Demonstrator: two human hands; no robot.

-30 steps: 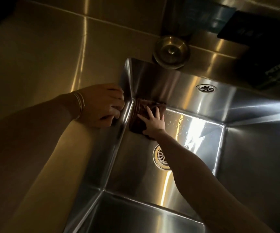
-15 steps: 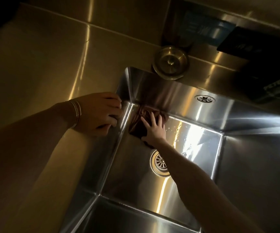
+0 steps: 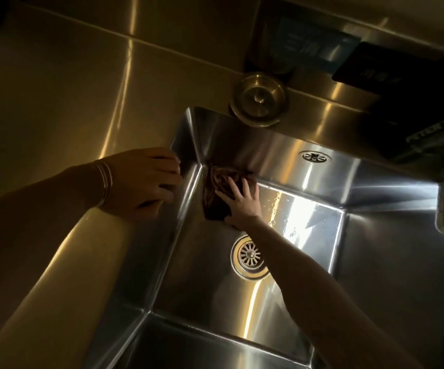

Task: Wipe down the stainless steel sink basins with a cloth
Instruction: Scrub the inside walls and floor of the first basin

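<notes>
R hand (image 3: 242, 201): I see fingers spread flat, pressing cloth (image 3: 215, 193) into basin (image 3: 202, 275) far-left corner.
L hand (image 3: 146, 182): fingers curled at basin rim; can't tell if gripping.

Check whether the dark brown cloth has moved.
No: the dark brown cloth stays in the far-left corner of the steel basin, same gap from the round drain strainer.

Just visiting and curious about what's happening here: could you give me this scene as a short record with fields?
Place: steel sink, seen from above
Right hand: flat on a dark cloth, pressing it into the basin's far left corner
Left hand: at the sink's left rim, fingers curled
Drain: in the basin floor, uncovered
Behind sink: round metal plug on the counter
</notes>
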